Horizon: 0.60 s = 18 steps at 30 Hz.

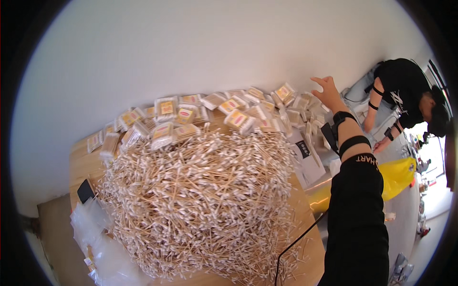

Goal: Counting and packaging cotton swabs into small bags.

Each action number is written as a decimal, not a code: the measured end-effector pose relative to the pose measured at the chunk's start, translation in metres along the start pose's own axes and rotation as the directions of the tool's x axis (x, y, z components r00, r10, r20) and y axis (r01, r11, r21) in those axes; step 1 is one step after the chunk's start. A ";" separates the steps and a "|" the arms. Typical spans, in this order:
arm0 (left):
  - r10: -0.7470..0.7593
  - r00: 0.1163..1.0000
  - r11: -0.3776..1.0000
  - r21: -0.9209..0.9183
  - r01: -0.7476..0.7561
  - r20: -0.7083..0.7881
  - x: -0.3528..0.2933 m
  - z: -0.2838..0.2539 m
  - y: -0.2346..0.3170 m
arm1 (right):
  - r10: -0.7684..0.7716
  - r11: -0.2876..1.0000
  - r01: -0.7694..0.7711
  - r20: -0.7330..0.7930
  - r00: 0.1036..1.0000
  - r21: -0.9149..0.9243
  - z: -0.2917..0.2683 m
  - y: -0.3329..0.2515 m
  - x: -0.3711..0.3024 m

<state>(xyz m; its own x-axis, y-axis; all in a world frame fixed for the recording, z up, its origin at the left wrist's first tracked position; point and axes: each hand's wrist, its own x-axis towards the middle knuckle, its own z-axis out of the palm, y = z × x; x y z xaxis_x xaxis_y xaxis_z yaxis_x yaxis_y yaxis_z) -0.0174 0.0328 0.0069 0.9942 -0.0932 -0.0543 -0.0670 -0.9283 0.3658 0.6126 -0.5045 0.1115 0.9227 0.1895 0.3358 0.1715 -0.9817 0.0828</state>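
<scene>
My right arm reaches up along the right side, in a black sleeve with black straps on the bare forearm. My right hand (328,93) is raised near the wall, thumb and forefinger apart, with nothing seen between them. Nearest to it are clear packs of cotton swabs (302,102) at the table's far right corner. A large heap of loose cotton swabs (200,200) with wooden sticks and white tips covers most of the table. Behind the heap, more swab packs (166,108) with yellow and red labels lie piled along the wall. My left hand is out of view.
Clear plastic bags (102,248) hang at the table's left edge, near a small dark flat object (86,191). A white printed box (305,157) and a black cable (300,237) are at the right. Beyond stand a yellow bag (398,178) and a bending person (405,95).
</scene>
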 end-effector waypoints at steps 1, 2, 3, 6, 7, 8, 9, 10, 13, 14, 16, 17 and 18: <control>0.015 1.000 1.000 -0.001 -0.015 0.006 0.000 -0.001 0.001 | 0.091 0.996 -0.091 -0.058 0.994 0.006 -0.004 0.013 -0.009; 0.037 0.999 0.999 -0.011 -0.037 -0.021 0.002 0.001 -0.001 | 0.148 0.968 -0.163 0.093 0.985 0.190 0.008 0.049 -0.018; 0.057 0.997 0.998 -0.021 -0.058 -0.049 0.005 0.004 -0.003 | 0.172 0.899 -0.253 0.242 0.955 0.358 0.016 0.082 -0.025; 0.027 0.998 0.999 0.029 -0.025 -0.048 -0.001 -0.005 0.007 | 0.431 0.375 -0.770 0.639 0.638 0.516 0.046 0.013 -0.086; 0.051 0.997 0.999 0.020 -0.050 -0.050 0.001 -0.002 0.008 | 0.414 0.204 -0.844 0.738 0.534 0.496 0.052 0.021 -0.102; 0.014 0.999 1.000 0.020 -0.013 -0.041 0.000 -0.003 0.011 | 0.451 0.177 -0.829 0.705 0.547 0.531 0.055 0.000 -0.113; -0.011 0.999 1.000 0.012 0.011 -0.041 0.003 -0.002 0.012 | 0.384 0.101 -0.765 0.685 0.620 0.636 0.062 -0.001 -0.125; -0.004 0.999 1.000 0.016 0.005 -0.038 0.004 -0.002 0.013 | 0.364 0.033 -0.706 0.649 0.668 0.708 0.057 -0.022 -0.133; 0.012 0.999 1.000 0.010 -0.012 -0.030 0.007 -0.005 0.018 | 0.152 0.218 -0.322 0.294 0.944 0.922 0.084 -0.057 -0.154; -0.003 0.999 1.000 0.010 0.003 -0.033 0.006 -0.008 0.020 | 0.158 0.162 -0.397 0.373 0.914 0.904 0.079 -0.087 -0.148; -0.017 0.999 1.000 0.004 0.017 -0.037 0.004 -0.012 0.024 | 0.174 0.286 -0.469 0.436 0.883 0.836 0.056 -0.138 -0.136; -0.017 0.999 1.000 -0.009 0.016 -0.037 0.005 -0.012 0.025 | 0.187 0.451 -0.457 0.420 0.888 0.767 0.051 -0.152 -0.134; -0.017 0.999 1.000 -0.018 0.016 -0.038 0.006 -0.014 0.024 | 0.188 0.451 -0.456 0.417 0.889 0.768 0.051 -0.158 -0.133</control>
<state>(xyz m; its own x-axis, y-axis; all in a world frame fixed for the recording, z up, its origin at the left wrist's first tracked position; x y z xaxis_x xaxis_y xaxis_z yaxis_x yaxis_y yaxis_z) -0.0118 0.0153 0.0283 0.9976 -0.0638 -0.0250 -0.0495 -0.9229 0.3820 0.4804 -0.3751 0.0058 0.9967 -0.0238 -0.0774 -0.0779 -0.5431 -0.8361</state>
